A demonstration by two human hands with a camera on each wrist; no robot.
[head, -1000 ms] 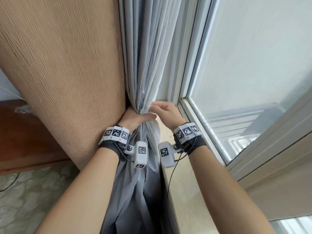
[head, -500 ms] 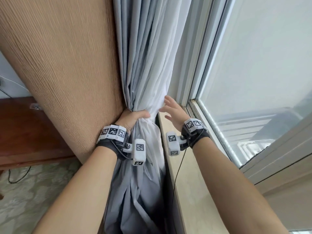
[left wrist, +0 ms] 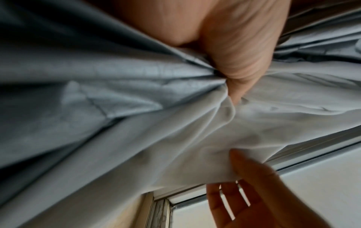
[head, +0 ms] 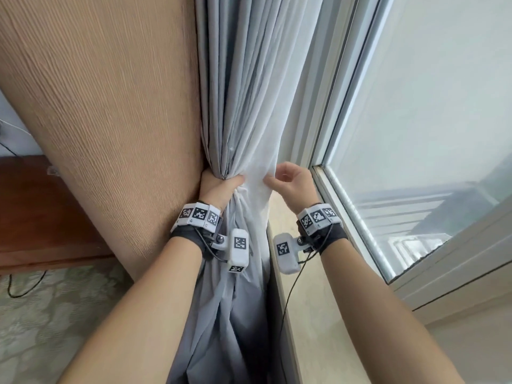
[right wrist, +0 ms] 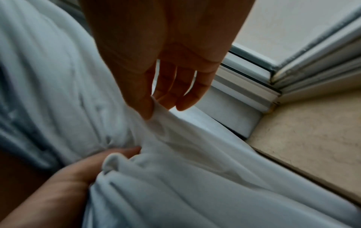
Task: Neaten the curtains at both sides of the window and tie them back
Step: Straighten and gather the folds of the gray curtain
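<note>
Your left hand (head: 219,187) is clenched around the pale grey pleated fabric curtain (head: 249,112) and squeezes its folds into one tight bunch. This hand is pressed against the tan ribbed wall panel (head: 110,106), which stands just left of the curtain. The left forearm comes up from below, with the wrist bent a little toward the panel. In the left wrist view the thumb (left wrist: 252,64) lies across the gathered folds.

Your right hand (head: 293,180) is at the same height, on the curtain's window side. Its thumb and forefinger pinch the white outer edge of the curtain, and the other fingers (right wrist: 187,89) hang loosely, a little spread, holding nothing. The right forearm rises above the beige stone window sill (head: 318,314), and the palm turns toward the curtain.

The curtain hangs between the wall panel and the white window frame (head: 329,112). Below the left hand it falls loose and darker.
</note>
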